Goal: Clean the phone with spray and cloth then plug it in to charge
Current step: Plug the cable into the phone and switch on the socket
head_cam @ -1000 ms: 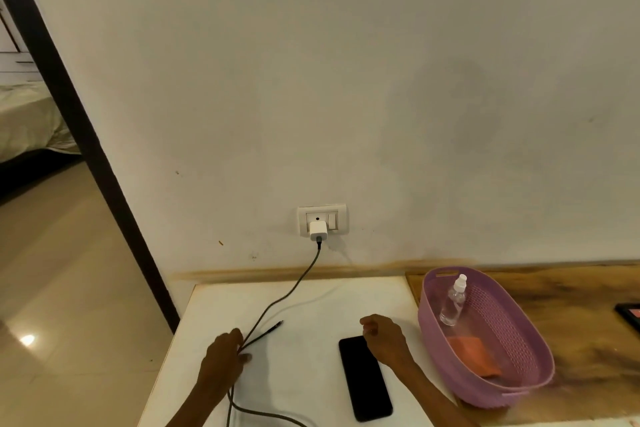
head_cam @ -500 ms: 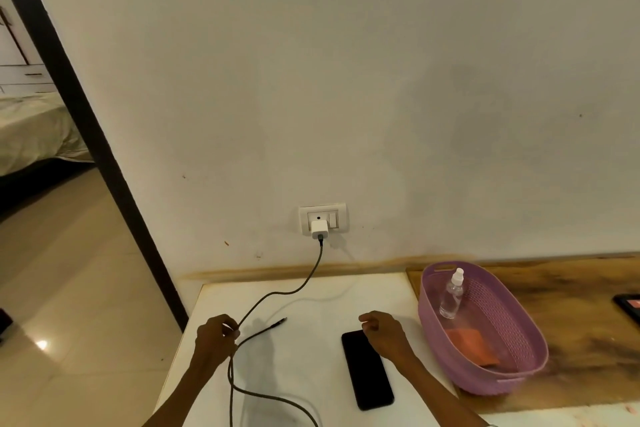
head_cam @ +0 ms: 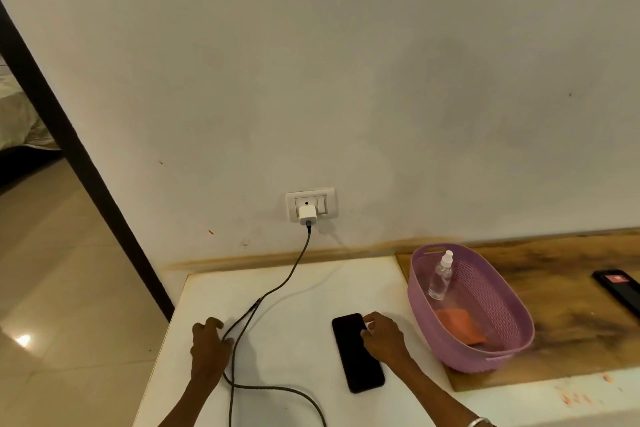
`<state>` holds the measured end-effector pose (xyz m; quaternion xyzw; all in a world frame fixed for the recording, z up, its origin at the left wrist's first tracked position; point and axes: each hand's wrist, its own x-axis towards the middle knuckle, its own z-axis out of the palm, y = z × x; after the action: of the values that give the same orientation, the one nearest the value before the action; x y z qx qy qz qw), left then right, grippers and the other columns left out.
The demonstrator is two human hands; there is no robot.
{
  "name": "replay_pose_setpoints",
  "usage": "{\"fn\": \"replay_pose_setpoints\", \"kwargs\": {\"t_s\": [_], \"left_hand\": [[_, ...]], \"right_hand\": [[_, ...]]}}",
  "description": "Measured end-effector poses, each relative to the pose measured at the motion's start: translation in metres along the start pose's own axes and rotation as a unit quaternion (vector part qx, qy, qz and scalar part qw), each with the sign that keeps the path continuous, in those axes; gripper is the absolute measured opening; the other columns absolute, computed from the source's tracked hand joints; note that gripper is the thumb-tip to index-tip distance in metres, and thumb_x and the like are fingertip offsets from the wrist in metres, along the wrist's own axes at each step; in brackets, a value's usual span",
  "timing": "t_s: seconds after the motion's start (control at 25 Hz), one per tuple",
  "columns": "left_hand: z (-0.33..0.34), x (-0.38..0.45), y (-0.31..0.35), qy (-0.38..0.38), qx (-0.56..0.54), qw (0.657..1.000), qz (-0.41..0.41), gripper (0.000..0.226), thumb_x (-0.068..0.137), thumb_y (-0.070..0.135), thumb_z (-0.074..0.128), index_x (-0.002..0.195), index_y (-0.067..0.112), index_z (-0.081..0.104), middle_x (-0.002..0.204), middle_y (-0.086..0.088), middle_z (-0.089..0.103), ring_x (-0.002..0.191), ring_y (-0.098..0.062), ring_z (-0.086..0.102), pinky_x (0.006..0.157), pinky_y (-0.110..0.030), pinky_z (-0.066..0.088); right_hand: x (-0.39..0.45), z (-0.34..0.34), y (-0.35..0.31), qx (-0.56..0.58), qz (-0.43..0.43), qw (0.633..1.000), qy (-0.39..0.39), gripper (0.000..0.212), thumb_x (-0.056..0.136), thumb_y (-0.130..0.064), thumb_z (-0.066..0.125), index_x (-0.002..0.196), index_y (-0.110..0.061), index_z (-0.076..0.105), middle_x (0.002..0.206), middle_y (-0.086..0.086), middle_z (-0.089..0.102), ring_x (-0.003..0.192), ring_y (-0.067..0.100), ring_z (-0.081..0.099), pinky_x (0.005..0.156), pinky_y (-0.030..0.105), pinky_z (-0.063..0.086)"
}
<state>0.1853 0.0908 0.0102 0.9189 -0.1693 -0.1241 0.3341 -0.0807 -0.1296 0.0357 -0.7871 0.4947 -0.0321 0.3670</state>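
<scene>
White table (head_cam: 298,291) sits by a plain wall. On it lies the phone (head_cam: 356,354), flat, black, its screen dark. The right hand (head_cam: 382,336) rests on its top edge, fingers curled. The left hand (head_cam: 209,345) pinches the grey cable (head_cam: 284,284) from the charger (head_cam: 307,214).

Dim, warm indoor light, overall yellowish cast. Soft shadows fall right of the charger (head_cam: 307,214) on the wall (head_cam: 346,80) and just right of the left hand (head_cam: 209,347) fingers on the white table (head_cam: 294,288). Small glare spot on the floor tiles (head_cam: 23,340), well left of those fingers; source possibly overhead. Wide-angle bending shows at the dark door frame (head_cam: 69,149). Slightly soft, compressed detail throughout.
</scene>
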Motion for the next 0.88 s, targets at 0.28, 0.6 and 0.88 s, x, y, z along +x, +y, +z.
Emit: {"fn": "replay_pose_setpoints", "kwargs": {"t_s": [0.28,0.6,0.88], "left_hand": [[0.009,0.014,0.011,0.023,0.05,0.998,0.004,0.014,0.087,-0.01,0.052,0.097,-0.012,0.061,0.097,-0.03,0.064,0.092,-0.043,0.061,0.079,-0.044,0.048],[-0.053,0.051,0.066,0.051,-0.368,0.918,-0.138,0.015,0.093,-0.008,0.051,0.102,-0.006,0.063,0.084,-0.02,0.065,0.048,-0.023,0.068,0.046,-0.02,0.056],[-0.131,0.039,0.137,-0.136,-0.66,0.736,-0.069,0.02,0.099,-0.003,0.042,0.099,0.006,0.06,0.103,-0.012,0.069,0.085,-0.022,0.075,0.08,-0.035,0.062]], "right_hand": [[-0.001,0.027,-0.012,-0.168,0.034,0.985,0.017,0.105,0.077,-0.063,0.064,0.152,-0.009,0.013,0.157,0.016,0.02,0.141,0.033,0.03,0.109,0.04,0.04],[0.004,0.037,-0.01,-0.122,0.1,0.987,-0.007,0.116,0.07,-0.055,0.077,0.149,-0.005,0.009,0.151,0.018,0.028,0.136,0.036,0.036,0.108,0.042,0.04],[0.01,0.041,-0.011,-0.059,0.082,0.994,-0.031,0.114,0.073,-0.051,0.077,0.15,-0.004,0.006,0.142,0.011,0.047,0.127,0.029,0.052,0.104,0.036,0.044]]}}
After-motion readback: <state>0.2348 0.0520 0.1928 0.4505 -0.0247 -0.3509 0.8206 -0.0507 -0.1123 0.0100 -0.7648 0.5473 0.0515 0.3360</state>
